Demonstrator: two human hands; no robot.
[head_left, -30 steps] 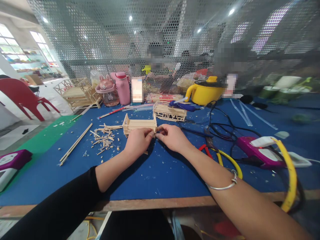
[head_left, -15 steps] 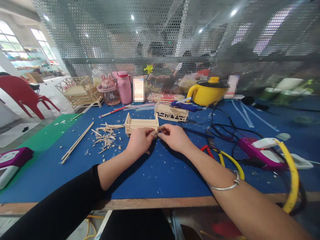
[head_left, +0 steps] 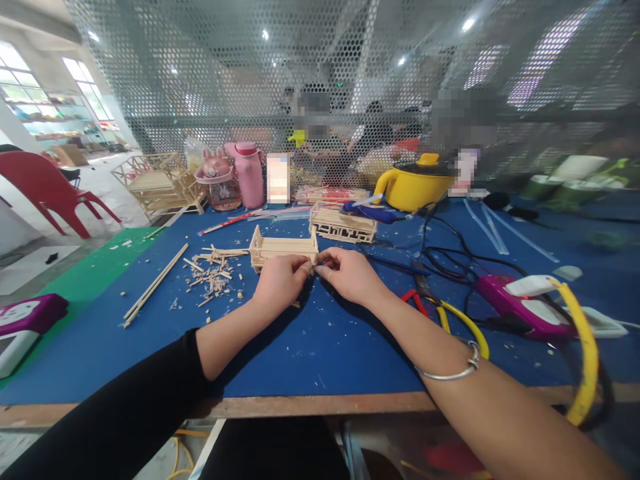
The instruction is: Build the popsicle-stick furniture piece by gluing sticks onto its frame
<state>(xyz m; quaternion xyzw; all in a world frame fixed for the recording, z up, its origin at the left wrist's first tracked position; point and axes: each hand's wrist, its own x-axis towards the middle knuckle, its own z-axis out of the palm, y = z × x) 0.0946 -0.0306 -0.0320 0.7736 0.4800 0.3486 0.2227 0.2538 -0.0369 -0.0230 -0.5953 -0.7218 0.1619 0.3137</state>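
Head view: both hands meet near the middle of the blue table (head_left: 325, 350). The left hand (head_left: 280, 280) and the right hand (head_left: 353, 275) each pinch their fingertips shut on the near right corner of a small wooden frame (head_left: 280, 247), which stands on the table just beyond the knuckles. Wood scraps (head_left: 213, 275) lie just left of the frame, and 2 long sticks (head_left: 153, 285) lie toward the left edge. Another frame (head_left: 343, 225) sits behind, toward the far edge, near a yellow pot (head_left: 413, 185). Red-handled pliers (head_left: 417, 300) and a purple glue gun (head_left: 520, 310) lie right of the right hand. A metal bangle (head_left: 450, 372) circles the right wrist near the front edge.
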